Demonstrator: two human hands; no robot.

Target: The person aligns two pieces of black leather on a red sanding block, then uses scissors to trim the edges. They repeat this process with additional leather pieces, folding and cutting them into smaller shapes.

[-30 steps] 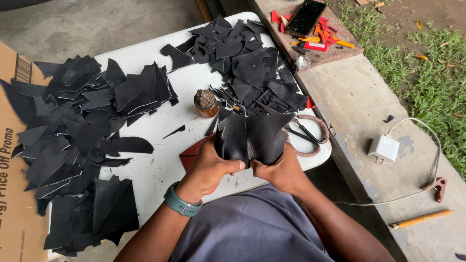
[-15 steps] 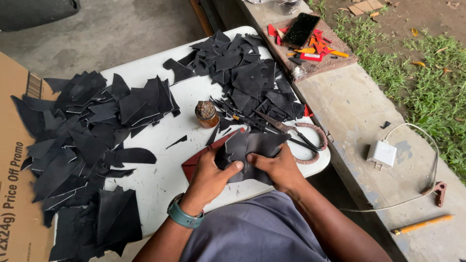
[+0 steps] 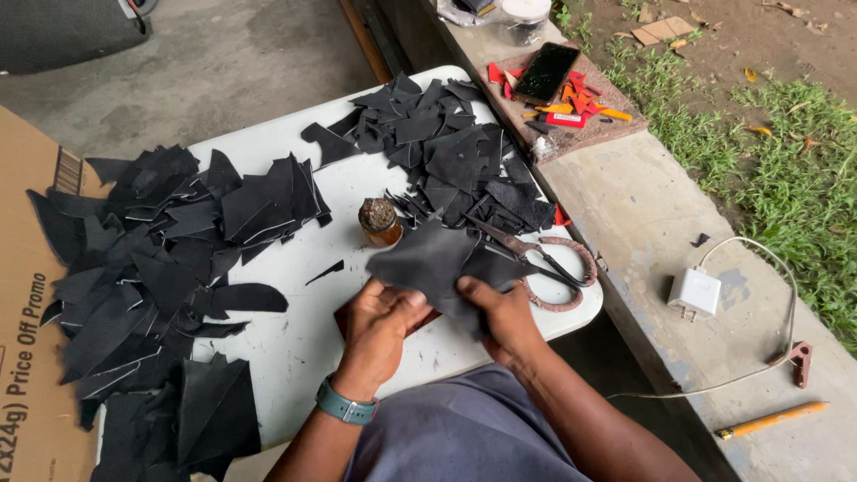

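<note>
Outdoors, a white counter (image 3: 295, 339) stands between a cardboard sheet (image 3: 27, 295) and a concrete ledge (image 3: 652, 232), with grass beyond. Taking the small brown jar (image 3: 380, 222) near the counter's middle as the landmark: far to its left lies a broad heap of black leather pieces (image 3: 152, 268), spreading down toward the person's side. Just below the jar, the left hand (image 3: 379, 326), a teal watch (image 3: 344, 406) on its wrist, has its grip pressed together on the lower left edge of a dark leather piece (image 3: 437, 263). That piece is held just over the counter, below and right of the jar. The right hand (image 3: 509, 317) pinches the same piece's lower right edge. Above and right of the jar sits a second black heap (image 3: 446, 152). Right of the jar, scissors (image 3: 544, 263) with wrapped handles lie at the counter's edge. Farther right, on the ledge, sit a phone (image 3: 546, 71), a white charger (image 3: 694, 293) and a pencil (image 3: 769, 419).
</note>
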